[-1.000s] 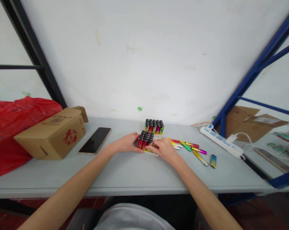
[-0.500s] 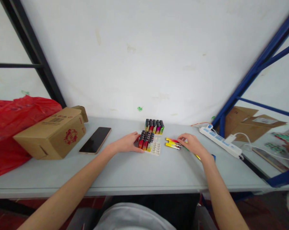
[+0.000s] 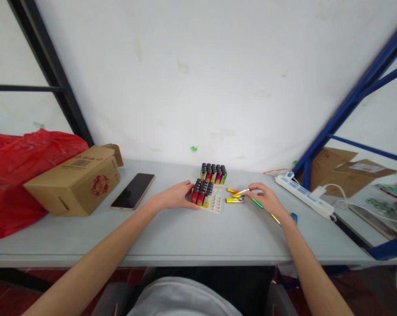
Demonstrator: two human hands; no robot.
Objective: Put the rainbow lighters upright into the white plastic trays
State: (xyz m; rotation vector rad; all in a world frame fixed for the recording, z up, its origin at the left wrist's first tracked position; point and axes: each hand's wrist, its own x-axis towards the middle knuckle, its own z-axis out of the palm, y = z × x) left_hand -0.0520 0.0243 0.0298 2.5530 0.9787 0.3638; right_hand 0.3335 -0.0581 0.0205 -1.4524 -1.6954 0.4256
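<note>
In the head view my left hand is at the left end of a white tray with round holes, its thumb and fingers around a block of upright lighters with black tops. The tray's right part shows bare holes. Behind it stands a second block of lighters in mixed colours. Right of the tray, my right hand pinches the end of a yellow lighter, held at a slant. Beneath and beside it lie more loose lighters, one green by the fingers.
A smartphone lies left of my left hand. Further left stand a cardboard box and a red plastic bag. A white power strip with cables lies on the right. Beyond the blue frame part of another person's hand shows.
My right hand has picked up a yellow lighter, which now tilts above the loose ones. My left hand stays at the lighter block. The view has shifted slightly.
</note>
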